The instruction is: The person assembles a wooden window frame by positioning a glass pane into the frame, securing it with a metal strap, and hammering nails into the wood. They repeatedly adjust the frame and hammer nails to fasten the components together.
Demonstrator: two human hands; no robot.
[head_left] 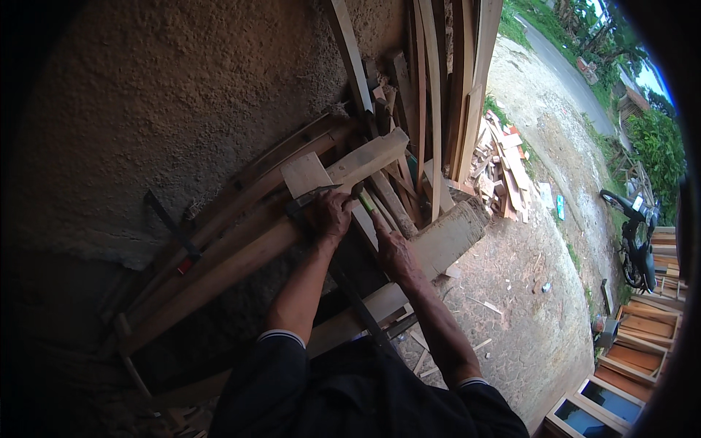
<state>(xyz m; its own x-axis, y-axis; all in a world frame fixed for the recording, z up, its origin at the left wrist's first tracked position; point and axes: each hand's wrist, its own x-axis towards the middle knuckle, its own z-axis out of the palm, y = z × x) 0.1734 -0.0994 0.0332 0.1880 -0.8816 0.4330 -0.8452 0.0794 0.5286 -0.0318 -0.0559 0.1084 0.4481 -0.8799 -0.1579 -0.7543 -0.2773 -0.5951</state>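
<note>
My left hand [334,214] is closed at the edge of a dark metal piece [312,196], which lies across the wood next to a short pale block [305,175]. My right hand [396,253] grips a slim tool with a green handle [366,200], its dark end up by the left fingers. What kind of tool it is I cannot tell. Both hands are over a thick pale beam [370,156] that crosses a long timber [212,288]. A dark flat metal bar [359,305] slants down between my forearms.
Another dark bar with a red end [187,264] leans at the left, near the rough wall [182,109]. Long planks [467,87] stand upright at the back. A wide rough board [451,237] lies to the right; offcuts [507,168], a motorcycle [637,237] and wooden frames [639,343] are beyond.
</note>
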